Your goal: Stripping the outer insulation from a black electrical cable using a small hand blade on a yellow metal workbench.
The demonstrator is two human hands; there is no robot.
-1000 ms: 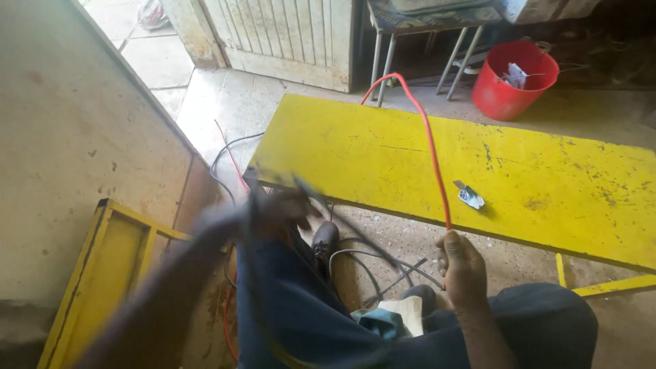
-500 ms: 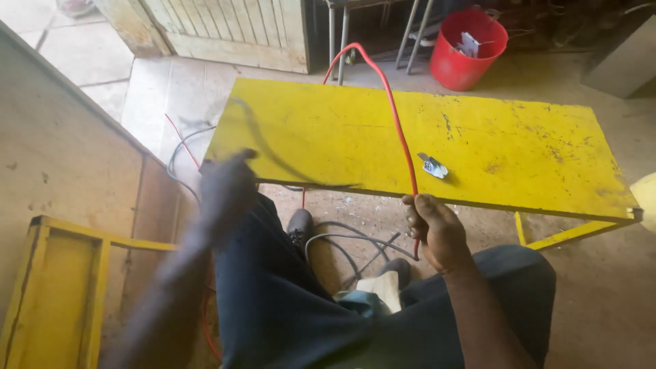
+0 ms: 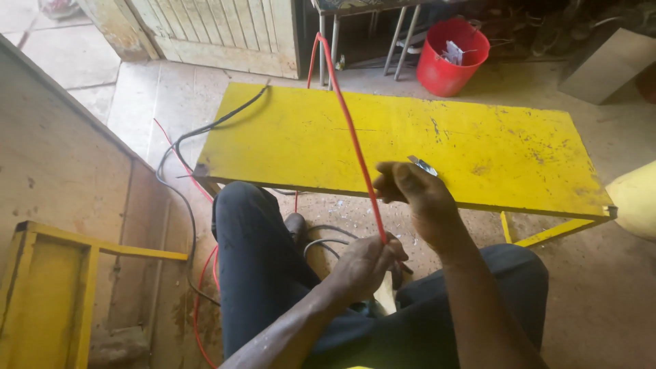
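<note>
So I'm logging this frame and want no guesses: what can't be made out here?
Head view only:
- Left hand covers the lower end of the thin red cable.
- Right hand hides most of the small silvery object.
- Contents of the red plastic bucket: too small.
</note>
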